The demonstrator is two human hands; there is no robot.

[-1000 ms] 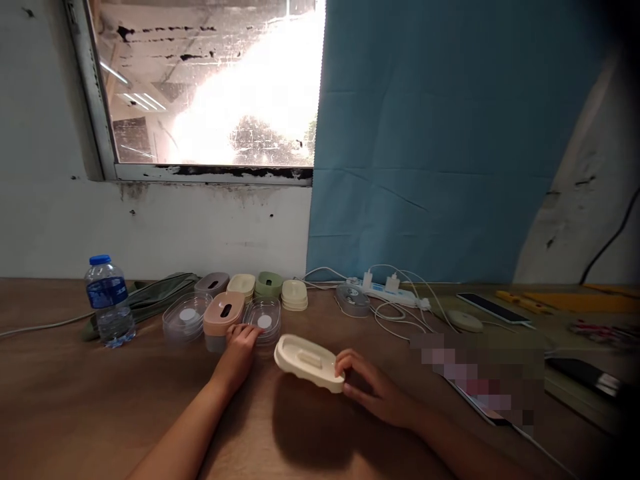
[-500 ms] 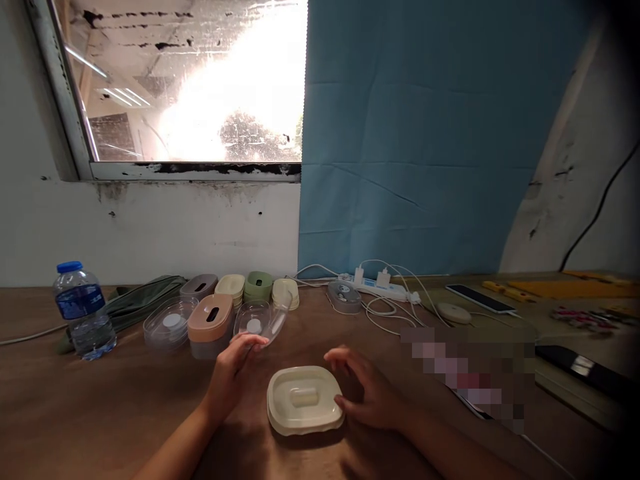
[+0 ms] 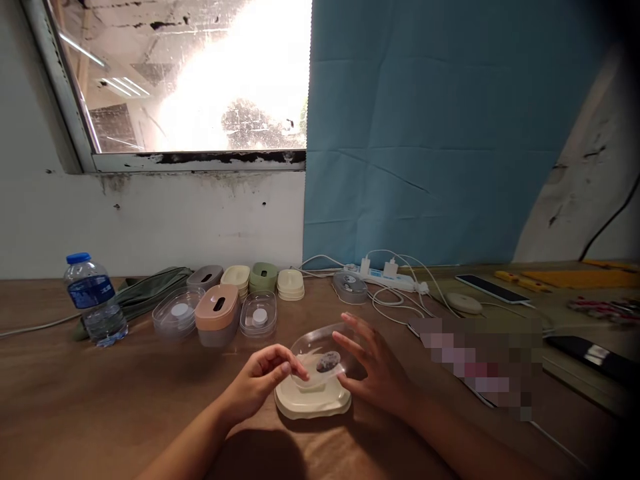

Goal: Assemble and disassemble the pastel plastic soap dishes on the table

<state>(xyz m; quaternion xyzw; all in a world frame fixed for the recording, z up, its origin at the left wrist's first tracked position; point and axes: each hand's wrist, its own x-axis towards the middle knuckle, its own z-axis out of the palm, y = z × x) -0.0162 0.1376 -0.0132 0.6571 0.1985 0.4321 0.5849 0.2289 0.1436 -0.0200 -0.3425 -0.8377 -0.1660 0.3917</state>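
Observation:
My left hand point(image 3: 267, 377) pinches the left edge of a clear plastic oval tray or lid point(image 3: 313, 347), which is tilted up and has a dark oval patch in its middle. My right hand point(image 3: 377, 370) is at its right edge with fingers spread; whether they touch the rim I cannot tell. Directly below is a cream oval-cornered lid-like piece point(image 3: 313, 405), flat on the table and partly covered by the clear piece.
Behind are a peach-topped box point(image 3: 217, 317), clear containers point(image 3: 259, 317), cream stacks point(image 3: 290, 285), a green box point(image 3: 263, 275) and a grey case point(image 3: 350, 287). A water bottle point(image 3: 95, 300) stands left. A power strip point(image 3: 387, 277) with cables and a phone point(image 3: 493, 289) lie right.
My left hand has brought the clear piece from beside the containers to above the cream piece. My right hand has risen from the cream piece to the clear one's right edge.

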